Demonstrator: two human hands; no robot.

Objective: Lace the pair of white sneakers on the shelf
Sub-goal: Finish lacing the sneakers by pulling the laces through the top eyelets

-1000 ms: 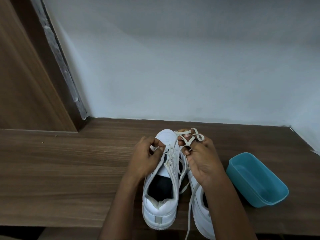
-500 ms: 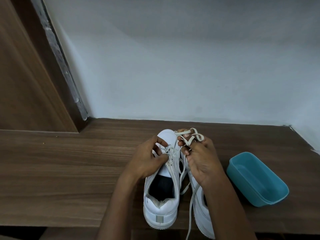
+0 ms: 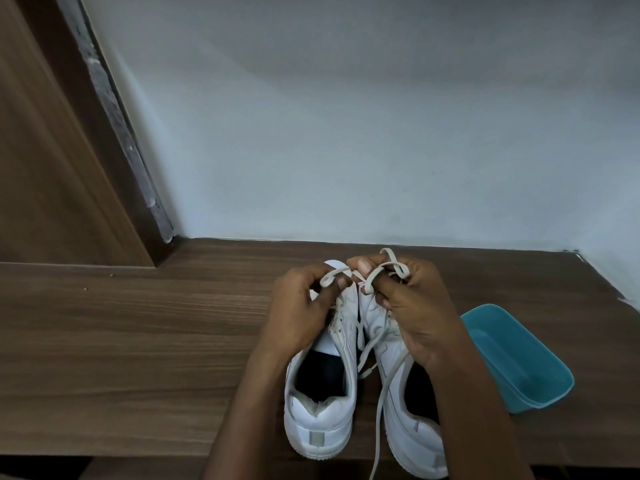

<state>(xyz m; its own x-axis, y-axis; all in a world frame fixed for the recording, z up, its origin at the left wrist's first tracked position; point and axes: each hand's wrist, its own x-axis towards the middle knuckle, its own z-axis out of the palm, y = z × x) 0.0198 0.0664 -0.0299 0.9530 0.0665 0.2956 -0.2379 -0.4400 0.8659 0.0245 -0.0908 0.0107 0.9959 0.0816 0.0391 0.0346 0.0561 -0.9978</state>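
our left hand (image 3: 301, 317) curls at eleven o'clock, thumb and forefinger pinching the lace (image 3: 330, 275). our right hand (image 3: 419, 317), just beside it at one o'clock, has lace looped round its curled fingers. our forearms (image 3: 242, 417) enter from six o'clock.

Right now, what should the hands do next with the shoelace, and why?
Probably thread the flat white shoelace tip, pinched in the left hand, through the next eyelet of the left white sneaker: it looks only part-laced, and the right hand holds the slack loops.
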